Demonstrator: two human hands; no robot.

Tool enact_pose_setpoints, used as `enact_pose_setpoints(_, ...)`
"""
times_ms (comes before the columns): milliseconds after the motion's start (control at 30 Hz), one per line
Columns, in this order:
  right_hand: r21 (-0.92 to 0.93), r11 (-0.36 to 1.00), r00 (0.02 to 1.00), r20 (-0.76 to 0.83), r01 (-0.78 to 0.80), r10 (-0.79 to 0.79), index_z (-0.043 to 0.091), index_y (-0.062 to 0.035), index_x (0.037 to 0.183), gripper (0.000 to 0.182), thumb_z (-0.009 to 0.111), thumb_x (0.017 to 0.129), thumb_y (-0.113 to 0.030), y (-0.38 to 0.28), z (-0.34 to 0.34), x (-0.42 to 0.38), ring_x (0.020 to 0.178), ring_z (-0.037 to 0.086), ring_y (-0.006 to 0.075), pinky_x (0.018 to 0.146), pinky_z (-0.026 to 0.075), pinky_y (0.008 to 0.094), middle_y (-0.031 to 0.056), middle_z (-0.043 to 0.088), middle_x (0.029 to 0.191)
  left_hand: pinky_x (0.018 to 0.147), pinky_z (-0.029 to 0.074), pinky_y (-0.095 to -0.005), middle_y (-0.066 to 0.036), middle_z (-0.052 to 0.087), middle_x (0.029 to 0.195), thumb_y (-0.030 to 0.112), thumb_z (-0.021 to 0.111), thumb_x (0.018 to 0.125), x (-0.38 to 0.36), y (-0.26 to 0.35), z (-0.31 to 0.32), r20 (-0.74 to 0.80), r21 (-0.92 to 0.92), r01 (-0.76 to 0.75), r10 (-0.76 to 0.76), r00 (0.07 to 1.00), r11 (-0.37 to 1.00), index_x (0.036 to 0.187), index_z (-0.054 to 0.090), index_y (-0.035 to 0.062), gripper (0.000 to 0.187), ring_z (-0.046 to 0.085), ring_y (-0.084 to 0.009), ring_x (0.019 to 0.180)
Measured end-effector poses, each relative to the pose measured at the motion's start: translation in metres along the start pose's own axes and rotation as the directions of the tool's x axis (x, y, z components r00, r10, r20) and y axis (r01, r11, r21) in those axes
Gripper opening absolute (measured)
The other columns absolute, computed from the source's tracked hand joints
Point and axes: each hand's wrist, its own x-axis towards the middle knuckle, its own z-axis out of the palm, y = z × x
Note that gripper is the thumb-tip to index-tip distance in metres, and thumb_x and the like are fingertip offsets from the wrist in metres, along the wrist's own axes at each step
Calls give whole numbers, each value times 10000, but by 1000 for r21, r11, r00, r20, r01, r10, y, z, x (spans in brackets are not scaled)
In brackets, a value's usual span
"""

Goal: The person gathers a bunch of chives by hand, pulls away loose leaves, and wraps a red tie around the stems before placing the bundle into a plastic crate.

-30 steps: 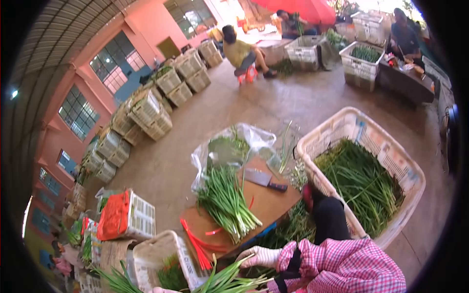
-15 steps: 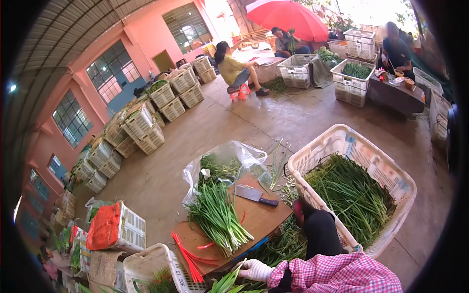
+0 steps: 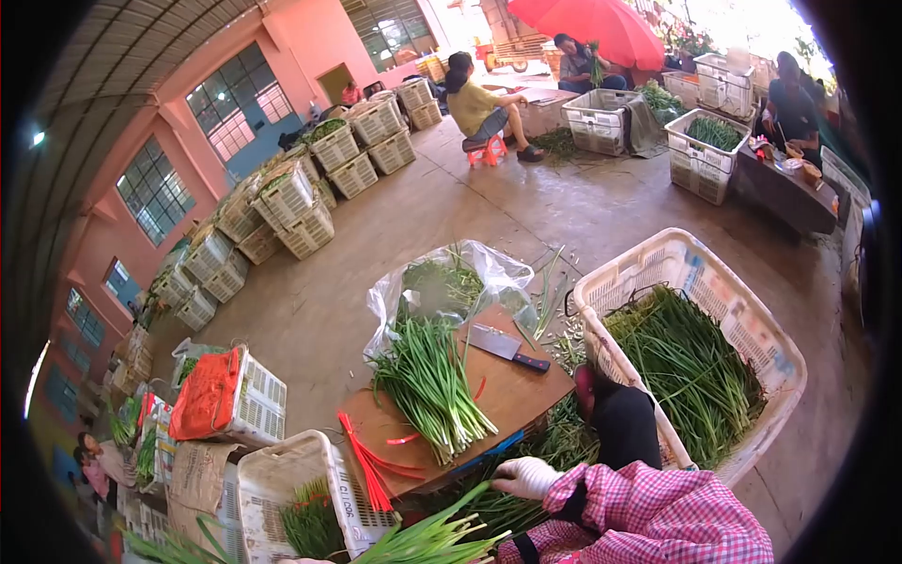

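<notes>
My right hand (image 3: 528, 477), in a white glove, is just off the near edge of the brown board, pinching the end of a long green chive leaf. That leaf belongs to a loose bunch of garlic chives (image 3: 427, 543) fanned across the bottom of the view. A pale sliver at the bottom edge looks like part of my left hand (image 3: 303, 561); its fingers are hidden. On the board (image 3: 512, 390) lies a trimmed pile of chives (image 3: 432, 385), white ends toward me. Beside it are a cleaver (image 3: 507, 347) with a dark handle and red ties (image 3: 366, 465).
A large white crate (image 3: 686, 348) full of chives stands right, near my leg (image 3: 625, 428). Another white crate (image 3: 291, 470) sits left of the board. A clear plastic bag (image 3: 512, 273) lies beyond it. Stacked crates (image 3: 291, 211) line the wall; people sit farther back.
My right hand has moved up and right, away from the bottom edge. More of the loose chive bunch shows below it. The view has shifted, and a seated person has lowered an outstretched arm.
</notes>
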Motion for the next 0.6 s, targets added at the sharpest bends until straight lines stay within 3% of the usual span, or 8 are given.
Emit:
enact_pose_setpoints(133,-629,709,885,465,319,15,704,-126,946,294,622,739,-318,14,-47,-1,793,667,320,728,540,407,140,686,840,554,339,-244,36,399,704,206,650,796,8,21,-23,-82,-105,-17,9,997,994,668,424,180,261,400,-89,581)
enact_pose_setpoints(167,-690,649,867,489,320,93,708,-117,896,281,633,692,-294,29,-48,1,765,672,322,692,550,417,133,679,774,539,396,-288,11,442,710,170,665,736,4,18,-39,-92,-199,-94,77,993,975,827,568,159,134,477,-135,591)
enact_pose_setpoints(200,-722,616,848,506,315,161,712,-118,889,286,644,704,-326,1,-67,-4,766,672,325,676,549,425,132,675,763,493,365,-275,12,362,650,116,527,896,9,33,-59,108,-186,6,15,994,983,640,325,142,327,403,-125,519)
enact_pose_setpoints(233,-733,582,869,488,352,88,692,-129,1015,397,668,704,-374,-9,-79,-6,812,666,328,704,546,428,146,676,868,569,403,-256,22,401,741,100,562,879,0,30,-55,3,-212,-41,42,999,976,699,376,131,260,431,-112,608)
enact_pose_setpoints(333,-582,699,901,368,416,-230,549,-121,1221,581,704,727,-383,-29,-94,-3,926,627,336,785,520,425,147,628,1032,543,432,-273,31,413,683,127,610,884,-7,32,-63,-59,-253,-55,41,997,966,677,411,138,288,428,-99,545)
enact_pose_setpoints(433,-279,814,860,202,509,-468,600,-90,1140,389,688,785,-226,-57,-95,4,903,634,342,789,511,407,147,646,995,572,464,-285,23,460,701,115,619,868,-5,34,-68,-18,-269,-18,14,1000,963,680,446,123,256,469,-96,582)
enact_pose_setpoints(500,-107,855,855,189,507,-483,611,-83,1121,348,678,801,-202,-83,-97,7,904,634,338,787,511,395,150,650,987,592,496,-313,12,505,691,106,611,865,-1,39,-77,194,-258,81,-31,980,963,681,482,97,225,515,-113,597)
enact_pose_setpoints(600,146,836,825,140,529,-547,632,-49,1087,273,650,846,-175,-104,-88,16,895,646,304,782,514,361,151,662,968,602,512,-331,-4,515,655,87,585,867,4,40,-70,240,-319,126,-49,970,939,631,473,85,260,527,-142,545)
